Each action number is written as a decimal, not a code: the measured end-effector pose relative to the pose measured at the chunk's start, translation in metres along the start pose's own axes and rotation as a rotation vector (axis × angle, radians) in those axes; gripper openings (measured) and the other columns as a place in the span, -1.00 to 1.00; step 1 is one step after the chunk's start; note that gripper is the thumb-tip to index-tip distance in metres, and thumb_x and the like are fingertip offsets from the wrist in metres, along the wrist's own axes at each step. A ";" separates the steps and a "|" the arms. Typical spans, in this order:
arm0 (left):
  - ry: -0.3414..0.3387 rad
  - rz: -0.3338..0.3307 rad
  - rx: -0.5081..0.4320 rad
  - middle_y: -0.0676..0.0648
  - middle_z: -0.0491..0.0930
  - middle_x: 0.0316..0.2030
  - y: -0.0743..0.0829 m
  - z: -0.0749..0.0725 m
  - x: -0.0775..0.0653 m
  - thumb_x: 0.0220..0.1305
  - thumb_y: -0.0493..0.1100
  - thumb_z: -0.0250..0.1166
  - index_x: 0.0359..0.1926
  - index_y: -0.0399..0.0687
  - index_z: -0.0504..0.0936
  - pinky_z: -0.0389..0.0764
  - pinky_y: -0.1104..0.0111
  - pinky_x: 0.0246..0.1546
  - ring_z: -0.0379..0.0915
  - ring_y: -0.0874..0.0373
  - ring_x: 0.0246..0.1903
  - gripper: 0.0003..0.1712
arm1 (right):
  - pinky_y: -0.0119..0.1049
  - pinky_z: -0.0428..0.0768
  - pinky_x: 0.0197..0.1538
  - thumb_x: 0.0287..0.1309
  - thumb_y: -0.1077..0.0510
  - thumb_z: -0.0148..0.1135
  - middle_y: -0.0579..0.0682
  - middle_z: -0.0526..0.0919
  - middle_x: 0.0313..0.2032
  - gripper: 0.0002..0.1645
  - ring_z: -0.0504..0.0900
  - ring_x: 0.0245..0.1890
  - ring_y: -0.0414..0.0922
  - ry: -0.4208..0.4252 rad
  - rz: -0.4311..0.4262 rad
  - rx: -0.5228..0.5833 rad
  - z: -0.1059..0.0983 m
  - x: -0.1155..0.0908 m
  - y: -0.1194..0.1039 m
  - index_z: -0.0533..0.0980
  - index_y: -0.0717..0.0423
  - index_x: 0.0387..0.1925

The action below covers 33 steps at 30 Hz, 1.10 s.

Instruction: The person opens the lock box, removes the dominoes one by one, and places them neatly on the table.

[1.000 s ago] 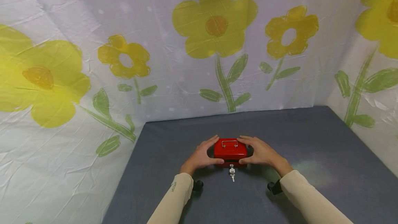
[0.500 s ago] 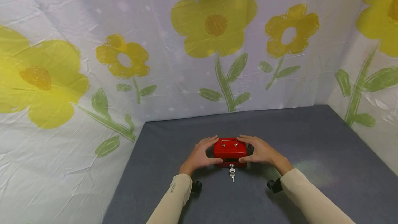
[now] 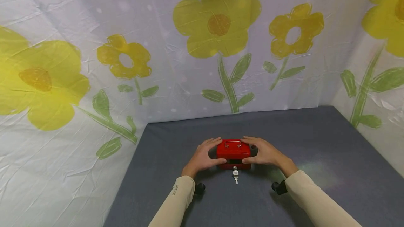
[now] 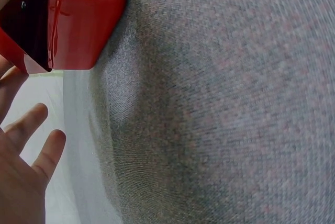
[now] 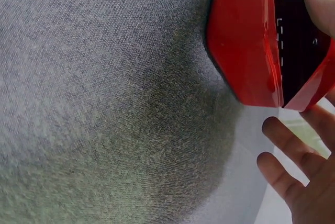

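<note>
A small red cash box (image 3: 233,153) with a wire handle (image 3: 233,144) on its lid rests on the grey surface. Its lid is tilted up at the front, and a dark gap shows in all three views. From a lock on the front hang silver keys (image 3: 235,175). My left hand (image 3: 203,157) holds the lid's left side, thumb at the front edge and fingertips toward the back. On the other side my right hand (image 3: 265,153) grips the lid likewise. In the right wrist view its thumb (image 5: 320,9) is at the lid's front edge. What lies inside is hidden.
A grey cloth-covered table (image 3: 227,202) lies beneath the box. White fabric printed with yellow flowers (image 3: 176,76) hangs behind it and at the sides. A black strap piece (image 3: 199,188) shows at the left wrist, another (image 3: 279,187) at the right.
The lid's front edge has risen slightly, with both thumbs moving up along with it, and the dark gap is a little wider. The box base and keys have stayed put.
</note>
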State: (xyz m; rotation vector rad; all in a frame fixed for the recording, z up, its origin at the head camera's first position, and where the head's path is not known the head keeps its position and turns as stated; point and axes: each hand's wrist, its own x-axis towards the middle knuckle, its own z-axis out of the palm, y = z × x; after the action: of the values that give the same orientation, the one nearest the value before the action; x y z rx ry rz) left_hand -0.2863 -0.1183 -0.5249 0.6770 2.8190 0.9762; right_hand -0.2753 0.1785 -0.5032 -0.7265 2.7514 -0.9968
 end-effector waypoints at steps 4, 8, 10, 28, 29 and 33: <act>0.002 -0.004 -0.025 0.22 0.28 0.51 0.001 -0.001 -0.001 0.10 0.40 0.41 0.49 0.37 0.35 -0.01 -0.38 0.43 0.06 0.03 0.56 -0.05 | 0.33 0.42 0.29 0.08 -0.21 0.50 0.21 0.32 0.49 -0.01 0.40 0.40 0.27 0.006 -0.004 0.007 -0.001 -0.001 -0.001 0.37 0.07 0.46; 0.004 -0.025 -0.061 0.22 0.29 0.51 0.002 -0.001 -0.001 0.12 0.39 0.40 0.49 0.37 0.35 -0.04 -0.36 0.45 0.06 0.03 0.57 -0.07 | 0.19 0.56 0.19 0.10 -0.25 0.48 0.21 0.37 0.46 -0.02 0.57 0.21 0.17 0.023 -0.012 0.011 -0.002 -0.001 -0.002 0.38 0.09 0.44; 0.005 -0.040 -0.082 0.22 0.29 0.50 0.003 -0.001 -0.001 0.14 0.39 0.40 0.49 0.34 0.36 -0.06 -0.34 0.47 0.04 0.03 0.57 -0.07 | 0.14 0.59 0.14 0.11 -0.28 0.46 0.19 0.40 0.45 -0.03 0.60 0.14 0.12 0.033 -0.011 0.009 -0.002 -0.001 -0.002 0.39 0.09 0.44; 0.047 -0.072 -0.220 0.11 0.35 0.47 0.003 -0.001 0.003 0.17 0.43 0.36 0.46 0.27 0.42 0.21 -0.23 0.43 0.15 -0.04 0.52 -0.11 | -0.21 0.59 -0.16 0.12 -0.32 0.42 0.13 0.59 0.28 -0.13 0.63 -0.11 -0.04 0.131 0.005 -0.001 -0.004 -0.001 -0.005 0.49 0.01 0.36; 0.048 -0.073 -0.233 0.12 0.36 0.47 0.003 -0.001 0.004 0.17 0.43 0.36 0.45 0.26 0.43 0.20 -0.22 0.44 0.16 -0.03 0.52 -0.12 | -0.22 0.59 -0.16 0.12 -0.32 0.42 0.12 0.60 0.27 -0.14 0.63 -0.12 -0.06 0.135 0.011 0.001 -0.003 -0.001 -0.006 0.50 0.01 0.35; 0.059 -0.081 -0.270 0.12 0.41 0.44 0.004 -0.001 0.005 0.18 0.42 0.35 0.41 0.27 0.45 0.22 -0.20 0.44 0.22 0.00 0.48 -0.17 | -0.20 0.61 -0.14 0.14 -0.32 0.40 0.10 0.64 0.21 -0.18 0.62 -0.14 -0.09 0.150 0.036 0.012 -0.003 -0.001 -0.007 0.53 0.01 0.32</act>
State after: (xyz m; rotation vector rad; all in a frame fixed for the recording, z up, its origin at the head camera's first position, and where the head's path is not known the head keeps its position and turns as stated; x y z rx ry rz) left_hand -0.2895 -0.1144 -0.5213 0.5052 2.6643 1.3478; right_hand -0.2727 0.1755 -0.4964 -0.6223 2.8712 -1.1025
